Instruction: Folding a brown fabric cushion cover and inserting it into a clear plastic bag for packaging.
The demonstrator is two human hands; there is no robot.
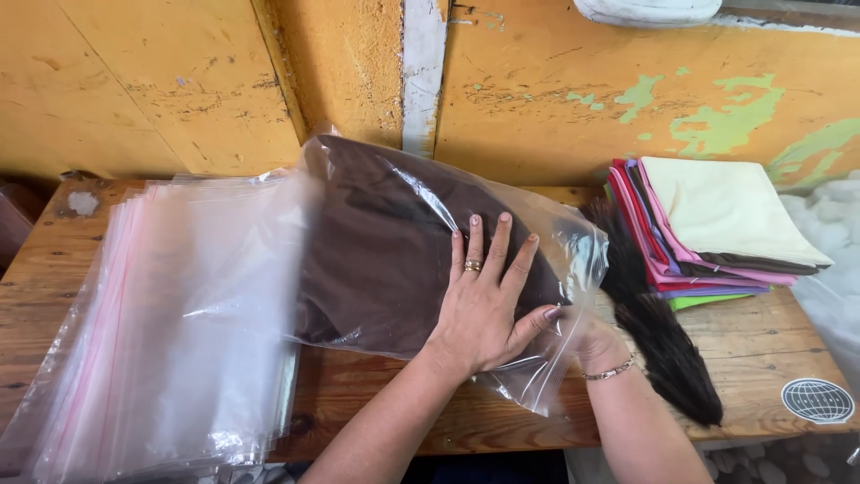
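A clear plastic bag lies on the wooden table with a dark brown cushion-like fabric piece inside it. My left hand rests flat on top of the bag with its fingers spread, pressing on the brown fabric; it wears a ring. My right hand, with a bracelet on the wrist, is at the bag's open right end. Its fingers are hidden behind the plastic, so its grip does not show.
A thick stack of clear zip bags covers the table's left side. At the right lie a pile of folded coloured cloths, a dark bristle brush, white fibre stuffing and a round sticker. A yellow wall stands behind.
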